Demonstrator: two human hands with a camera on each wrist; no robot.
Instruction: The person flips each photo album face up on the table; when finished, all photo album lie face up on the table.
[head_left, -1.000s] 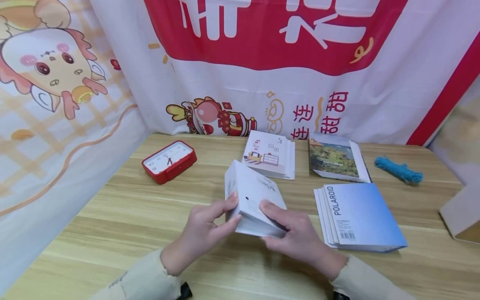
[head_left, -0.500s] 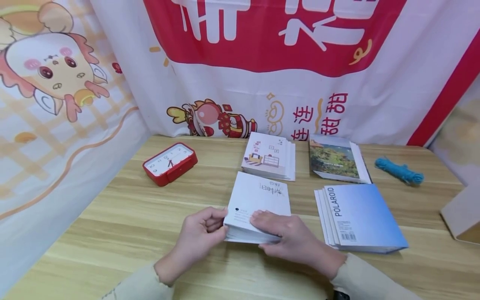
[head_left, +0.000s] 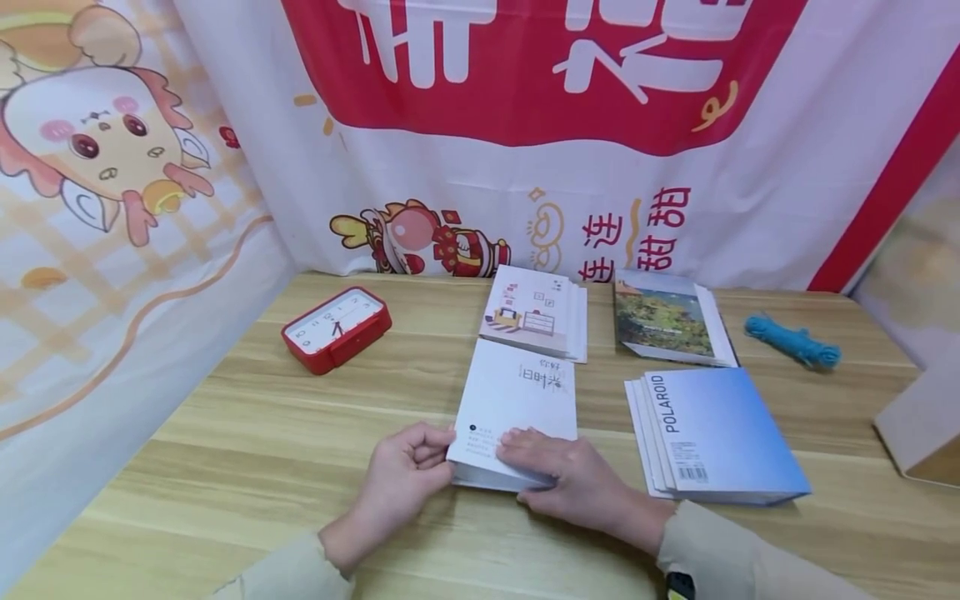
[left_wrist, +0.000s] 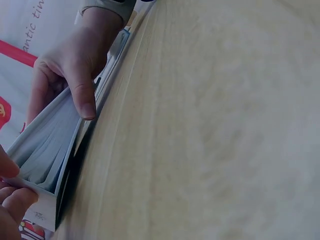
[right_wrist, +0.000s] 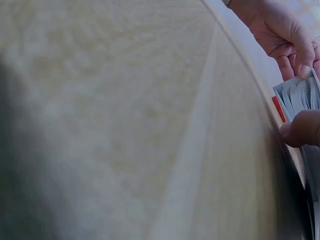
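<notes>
A thick white photo album [head_left: 517, 392] with printed characters on its cover lies near the middle of the table. My left hand [head_left: 408, 462] pinches its lower left corner at the spine between thumb and curled fingers. Across the lower right of the cover lie the fingers of my right hand [head_left: 562, 475], while its thumb holds the bottom edge. In the left wrist view, the right thumb [left_wrist: 84, 100] is against the lower cover and the loose page edges [left_wrist: 47, 155] fan between the covers. The right wrist view shows the left hand [right_wrist: 285, 35] at the album's far corner.
Just behind lies a stack with a room drawing [head_left: 528, 312] on top. A landscape-covered book [head_left: 663, 321] and a blue POLAROID album [head_left: 731, 433] lie to the right. Farther out are blue cord [head_left: 791, 340], a white box [head_left: 918, 425] and, left, a red clock [head_left: 337, 329].
The white album was tilted up in both hands and has been lowered flat onto the table. The left fingers moved down along its spine side; the right hand shifted slightly over the cover.
</notes>
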